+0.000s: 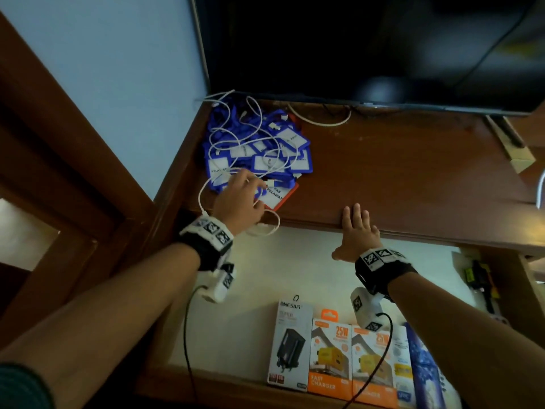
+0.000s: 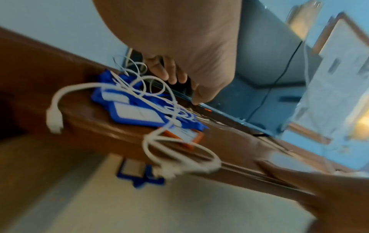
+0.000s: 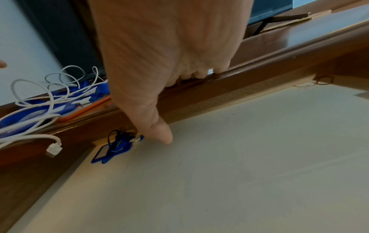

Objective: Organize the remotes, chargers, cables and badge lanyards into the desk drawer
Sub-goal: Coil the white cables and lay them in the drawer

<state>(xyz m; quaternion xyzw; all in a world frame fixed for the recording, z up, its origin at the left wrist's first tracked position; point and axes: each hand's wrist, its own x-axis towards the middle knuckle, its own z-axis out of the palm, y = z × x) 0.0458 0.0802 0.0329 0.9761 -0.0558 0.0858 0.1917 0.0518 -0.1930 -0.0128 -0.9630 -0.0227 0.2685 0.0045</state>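
dim indoor light | left wrist view motion-blurred | head view edges warped, dark

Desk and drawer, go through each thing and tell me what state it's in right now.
Drawer: open.
Charger boxes: lying side by side in the drawer.
Badge lanyards: heaped on the desk.
White cables: tangled over the lanyards.
Left hand: reaching into the heap.
Right hand: flat on the desk edge.
Screen: dark.

Brown wooden counter: blue badge lanyards heaped at left rear corner, tangled white cables on top, one end overhanging front edge.
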